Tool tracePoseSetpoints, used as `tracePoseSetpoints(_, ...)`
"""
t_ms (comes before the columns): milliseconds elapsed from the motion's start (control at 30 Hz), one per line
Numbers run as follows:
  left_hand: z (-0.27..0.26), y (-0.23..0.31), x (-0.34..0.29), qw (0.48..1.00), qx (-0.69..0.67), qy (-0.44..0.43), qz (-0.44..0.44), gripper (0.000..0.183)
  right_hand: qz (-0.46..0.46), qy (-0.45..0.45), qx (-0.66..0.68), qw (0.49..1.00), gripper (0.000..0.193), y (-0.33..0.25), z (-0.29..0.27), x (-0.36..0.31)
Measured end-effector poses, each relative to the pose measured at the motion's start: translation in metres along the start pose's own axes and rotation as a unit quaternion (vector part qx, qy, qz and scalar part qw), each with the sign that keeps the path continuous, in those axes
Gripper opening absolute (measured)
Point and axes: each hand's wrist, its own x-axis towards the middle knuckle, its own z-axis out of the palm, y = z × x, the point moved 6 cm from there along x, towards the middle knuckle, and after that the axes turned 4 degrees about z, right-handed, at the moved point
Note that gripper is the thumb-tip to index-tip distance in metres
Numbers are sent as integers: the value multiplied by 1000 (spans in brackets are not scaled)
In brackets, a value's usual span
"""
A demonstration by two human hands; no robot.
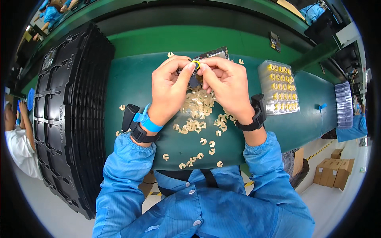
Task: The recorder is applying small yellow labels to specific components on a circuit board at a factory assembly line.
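Between my two hands, over the far middle of the green mat, is a small round black part with a yellow ring [196,65]. My left hand [171,81] pinches it between thumb and forefinger. The thumb and fingertips of my right hand [226,81] close on its other side. Behind and under the fingers lies a dark circuit board [216,53], mostly covered by my hands. Below them spreads a loose heap of small cream C-shaped pieces [198,104], with several more scattered toward the near edge.
A clear plastic tray [271,111] of yellow ringed parts stands right on the green mat [234,146]. Tall stacked black crates [73,119] rise at the left. Stacked clear trays [343,104] sit far right. Another board [274,41] lies at the back; cardboard boxes [332,172] rest on the floor.
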Motion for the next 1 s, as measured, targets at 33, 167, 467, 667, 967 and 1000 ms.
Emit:
tracePoseSetpoints(33,1,-2,0,1000,-1,-4,-3,10,3,4,1,1000,17,0,-1,0)
tracePoseSetpoints(167,1,1,-1,1000,13,1,2,10,10,-8,-11,1000,14,0,-4,-2)
tracePoseSetpoints(467,4,2,-1,999,41,11,-4,12,-66,40,-91,993,8,8,-12,-1)
tracePoseSetpoints(667,5,-3,-2,999,35,-5,-35,14,-134,63,-122,981,9,1,-8,-4)
tracePoseSetpoints(967,7,-4,0,999,23,-30,-38,18,-137,67,-115,982,7,3,-8,-4)
tracePoseSetpoints(1000,5,-4,0,998,9,-16,-61,19,-128,84,-98,983,6,3,-9,-6)
